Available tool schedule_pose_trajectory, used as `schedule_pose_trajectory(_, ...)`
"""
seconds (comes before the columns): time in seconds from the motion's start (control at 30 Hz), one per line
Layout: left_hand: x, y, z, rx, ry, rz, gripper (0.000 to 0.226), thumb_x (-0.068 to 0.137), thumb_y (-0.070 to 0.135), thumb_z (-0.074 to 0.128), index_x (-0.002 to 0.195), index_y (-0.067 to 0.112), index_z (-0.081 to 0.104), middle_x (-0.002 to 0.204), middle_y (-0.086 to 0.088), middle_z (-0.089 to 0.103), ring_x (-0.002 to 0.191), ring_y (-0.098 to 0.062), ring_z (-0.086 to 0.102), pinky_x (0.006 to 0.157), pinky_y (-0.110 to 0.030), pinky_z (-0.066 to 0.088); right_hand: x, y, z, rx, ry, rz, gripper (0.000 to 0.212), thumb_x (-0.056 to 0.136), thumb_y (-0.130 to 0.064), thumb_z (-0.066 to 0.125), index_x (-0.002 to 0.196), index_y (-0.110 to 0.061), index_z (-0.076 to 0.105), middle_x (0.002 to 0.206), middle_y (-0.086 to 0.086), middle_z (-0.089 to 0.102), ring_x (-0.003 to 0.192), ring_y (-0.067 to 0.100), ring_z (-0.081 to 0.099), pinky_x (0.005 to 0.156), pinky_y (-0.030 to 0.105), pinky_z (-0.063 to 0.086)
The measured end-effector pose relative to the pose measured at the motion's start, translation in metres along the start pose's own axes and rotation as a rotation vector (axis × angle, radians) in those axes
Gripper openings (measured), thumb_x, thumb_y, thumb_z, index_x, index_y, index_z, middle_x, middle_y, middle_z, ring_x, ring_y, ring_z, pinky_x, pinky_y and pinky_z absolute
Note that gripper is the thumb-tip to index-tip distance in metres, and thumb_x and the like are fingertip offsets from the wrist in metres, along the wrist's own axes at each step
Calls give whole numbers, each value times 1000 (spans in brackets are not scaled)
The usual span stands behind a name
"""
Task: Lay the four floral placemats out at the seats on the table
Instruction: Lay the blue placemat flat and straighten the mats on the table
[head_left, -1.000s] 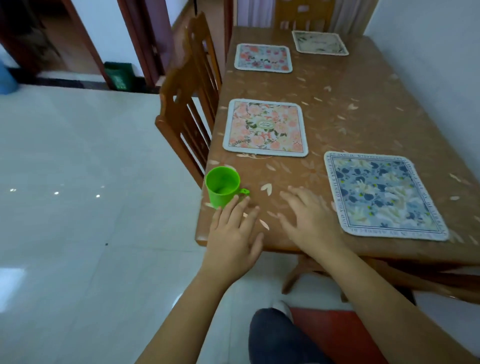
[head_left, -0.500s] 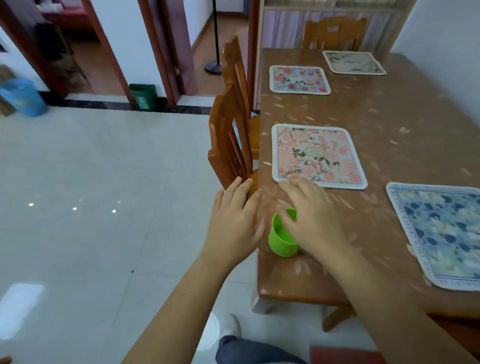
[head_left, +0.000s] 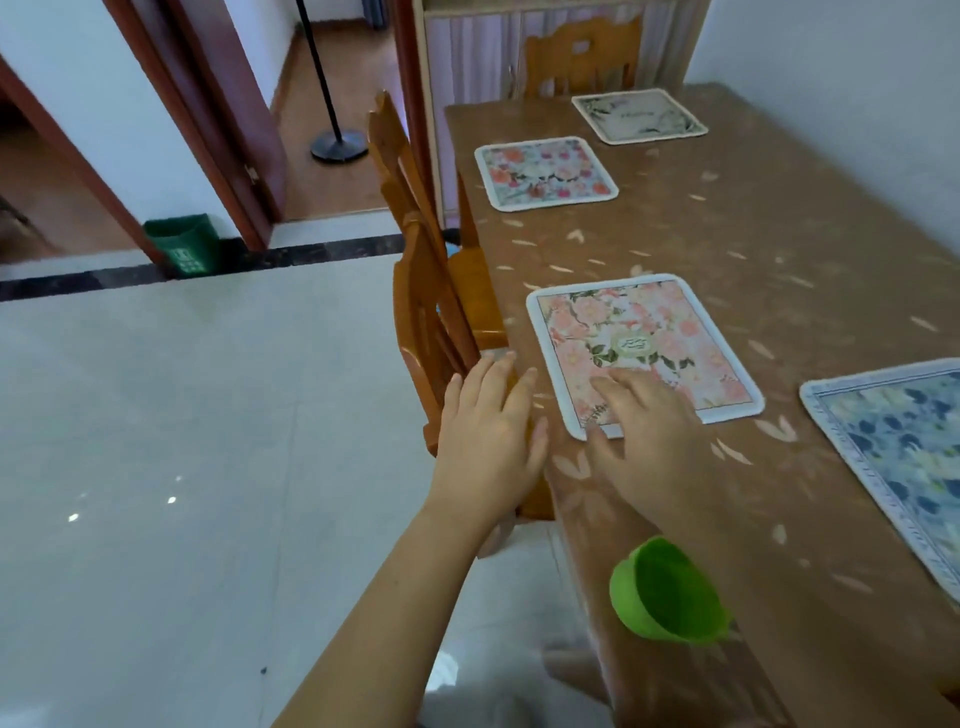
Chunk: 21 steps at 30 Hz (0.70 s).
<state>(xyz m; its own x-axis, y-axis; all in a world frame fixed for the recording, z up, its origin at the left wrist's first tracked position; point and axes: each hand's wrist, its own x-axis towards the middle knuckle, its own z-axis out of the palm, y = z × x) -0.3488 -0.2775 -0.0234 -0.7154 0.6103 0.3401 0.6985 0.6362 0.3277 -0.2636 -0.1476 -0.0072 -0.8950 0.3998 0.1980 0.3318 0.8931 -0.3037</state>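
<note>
Where placemats lie, brown table, white floor

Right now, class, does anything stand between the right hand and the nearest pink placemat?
Nothing visible does. The right hand reaches over the near edge of the pink placemat. The green cup stands nearer the person, behind the hand, not between them.

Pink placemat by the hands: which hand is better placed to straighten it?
Probably the right hand: it lies over the pink placemat, at its near corner; the left hand is off the table, by the chair.
</note>
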Motion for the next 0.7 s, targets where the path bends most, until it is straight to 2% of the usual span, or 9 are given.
schedule_pose_trajectory(0.2,59,-48,4,-92,-32,130,44,84,27,59,126,18,50,136,-7,48,131,-27,34,103,-41,7,38,-31,17,-55,25,184,46,80,-26,64,120,-4,55,121,19,59,109,38,54,93,50,41)
schedule_pose_trajectory(0.3,85,-82,-2,-118,-56,214,43,85,27,58,126,17,50,136,-7,48,131,-28,34,102,-41,6,59,-59,27,-50,52,274,41,88,-29,52,120,-4,55,124,20,57,112,39,52,96,54,40)
schedule_pose_trajectory(0.37,103,-105,-7,-135,-95,251,42,88,29,54,128,18,48,140,-5,44,133,-26,30,104,-40,5,76,-81,31,-68,53,318,45,89,-34,40,122,-6,54,126,17,55,115,35,50,97,51,39)
schedule_pose_trajectory(0.53,144,-148,-14,-172,-171,366,43,90,32,51,130,20,45,143,-2,40,135,-24,27,104,-40,5,111,-123,43,-122,78,467,41,90,-30,47,129,-14,46,136,9,47,124,28,39,103,43,30)
schedule_pose_trajectory(0.7,170,-167,-5,-237,-222,432,42,89,30,51,128,16,47,139,-7,44,132,-27,32,108,-49,19,138,-135,54,-159,66,578,42,91,-30,46,131,-16,44,139,7,44,128,25,35,107,43,27)
